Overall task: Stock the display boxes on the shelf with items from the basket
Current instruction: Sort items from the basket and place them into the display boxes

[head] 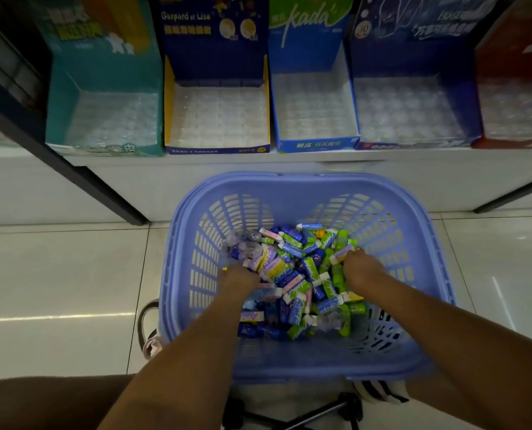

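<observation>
A lilac plastic basket [305, 187] stands on the floor below the shelf, holding a heap of small packets [302, 274] in blue, green, yellow and pink. Both hands reach down into the heap. My left hand [238, 279] is buried at the left side, my right hand [362, 270] at the right side; their fingers are hidden among the packets. On the shelf above stand several display boxes: a teal box [59, 119], a dark blue Gaspard et Lisa box [218, 148], a blue kada box [317, 145], another blue box [413, 144] and a red box [513, 57]. Each shows only a clear plastic tray inside.
The white shelf ledge [258, 164] runs just above the basket's far rim. Dark shelf posts [72, 175] slant down at left and right. Pale floor tiles [56, 290] surround the basket. A black stand [305, 414] and a bag handle [146, 324] lie near my legs.
</observation>
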The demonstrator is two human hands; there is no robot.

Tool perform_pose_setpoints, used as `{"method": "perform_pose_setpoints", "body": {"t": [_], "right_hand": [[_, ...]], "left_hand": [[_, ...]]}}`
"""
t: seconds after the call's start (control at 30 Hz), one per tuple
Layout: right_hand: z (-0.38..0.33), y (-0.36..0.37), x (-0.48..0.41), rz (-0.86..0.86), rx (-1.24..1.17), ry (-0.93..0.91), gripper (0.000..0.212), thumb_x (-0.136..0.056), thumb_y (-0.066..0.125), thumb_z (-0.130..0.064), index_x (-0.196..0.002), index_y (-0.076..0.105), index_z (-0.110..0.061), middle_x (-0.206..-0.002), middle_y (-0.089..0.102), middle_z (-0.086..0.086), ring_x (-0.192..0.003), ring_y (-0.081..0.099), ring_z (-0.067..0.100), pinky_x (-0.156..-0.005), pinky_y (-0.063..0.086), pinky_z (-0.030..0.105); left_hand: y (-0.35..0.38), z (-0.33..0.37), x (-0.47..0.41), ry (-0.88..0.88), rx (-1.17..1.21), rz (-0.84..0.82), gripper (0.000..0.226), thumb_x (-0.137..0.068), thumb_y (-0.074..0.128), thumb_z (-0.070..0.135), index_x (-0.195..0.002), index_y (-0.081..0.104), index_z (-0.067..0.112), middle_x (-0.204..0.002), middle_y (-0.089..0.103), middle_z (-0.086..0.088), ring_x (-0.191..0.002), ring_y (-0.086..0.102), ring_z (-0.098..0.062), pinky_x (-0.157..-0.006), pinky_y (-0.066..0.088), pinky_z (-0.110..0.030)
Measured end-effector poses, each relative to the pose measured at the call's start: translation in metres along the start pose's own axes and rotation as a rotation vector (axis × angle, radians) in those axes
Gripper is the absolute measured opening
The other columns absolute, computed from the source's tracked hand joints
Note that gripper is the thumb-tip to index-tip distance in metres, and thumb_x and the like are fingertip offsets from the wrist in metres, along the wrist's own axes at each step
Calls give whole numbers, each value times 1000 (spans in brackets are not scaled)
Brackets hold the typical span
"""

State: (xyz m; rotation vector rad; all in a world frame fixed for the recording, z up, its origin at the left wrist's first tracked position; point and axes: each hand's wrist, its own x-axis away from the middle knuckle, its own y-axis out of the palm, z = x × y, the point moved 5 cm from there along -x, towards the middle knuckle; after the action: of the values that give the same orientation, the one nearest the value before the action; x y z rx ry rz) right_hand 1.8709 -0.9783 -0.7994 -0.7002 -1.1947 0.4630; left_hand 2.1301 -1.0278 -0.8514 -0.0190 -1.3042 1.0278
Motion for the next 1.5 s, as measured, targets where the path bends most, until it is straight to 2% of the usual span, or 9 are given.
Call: {"method": "perform_pose_setpoints", "body": {"t": [0.17,0.3,0.43,0.53,0.67,0.9,1.03,1.27,1.5], "right_hand": [[-46,15,43,-259,-265,-523,9,-80,65,-13,-80,56,-10,-96,58,8,-81,58,17,-60,43,26],[-63,31,62,-186,193,-700,55,-76,73,-12,-123,46,-3,-111,54,15,-93,58,32,-67,38,32],[-63,34,52,-72,329,-669,46,-81,61,-5,-126,50,-4,-115,57,17,-94,60,35,-67,43,37],[-48,6,35,-94,-142,-426,19,-77,70,-22,-91,62,-12,-92,63,6,-81,61,22,-66,48,29],[-76,-42,7,-289,-1445,-180,25,-81,72,-34,-81,66,-10,-74,65,8,-55,53,12,-52,45,22],[-188,-71,-21,-622,-2095,-126,19,-94,55,-21,-82,58,-6,-65,60,8,-67,61,20,-69,54,32],[-165,-65,-23,-587,-1830,-280,11,-88,54,7,-93,63,1,-92,69,16,-92,66,25,-102,46,42],[-117,-61,-48,285,-363,-577,35,-93,54,-14,-128,56,-8,-131,54,11,-121,49,24,-101,38,30],[-139,-48,-60,327,-195,-686,41,-98,44,-32,-135,50,-15,-138,45,5,-127,42,22,-101,40,33]], "left_hand": [[1,6,-3,129,-181,96,66,-93,42,57,-124,54,1,-126,56,-19,-116,51,-29,-104,38,-39],[-5,6,-8,114,-89,188,67,-95,38,54,-129,48,-3,-133,48,-21,-122,43,-32,-105,36,-41],[-3,6,-9,67,-9,225,76,-95,35,56,-140,34,-5,-145,36,-22,-134,31,-35,-112,27,-46],[-3,3,-14,68,24,264,66,-95,39,51,-132,47,-3,-137,45,-20,-128,37,-35,-108,31,-44],[-2,0,-15,39,187,297,54,-90,54,45,-119,57,-1,-121,57,-19,-116,51,-36,-98,43,-45],[3,3,-13,-39,683,383,41,-88,66,26,-125,58,11,-116,65,-13,-105,63,-31,-88,54,-43],[3,6,-22,-39,451,399,54,-86,66,34,-132,51,10,-124,53,-17,-112,53,-35,-93,47,-43],[11,16,-25,-42,750,328,59,-85,64,48,-129,52,10,-119,62,-14,-109,59,-35,-91,49,-49],[2,12,-24,-26,734,289,51,-85,48,66,-67,59,19,-62,55,-3,-55,48,-13,-50,34,-27]]}}
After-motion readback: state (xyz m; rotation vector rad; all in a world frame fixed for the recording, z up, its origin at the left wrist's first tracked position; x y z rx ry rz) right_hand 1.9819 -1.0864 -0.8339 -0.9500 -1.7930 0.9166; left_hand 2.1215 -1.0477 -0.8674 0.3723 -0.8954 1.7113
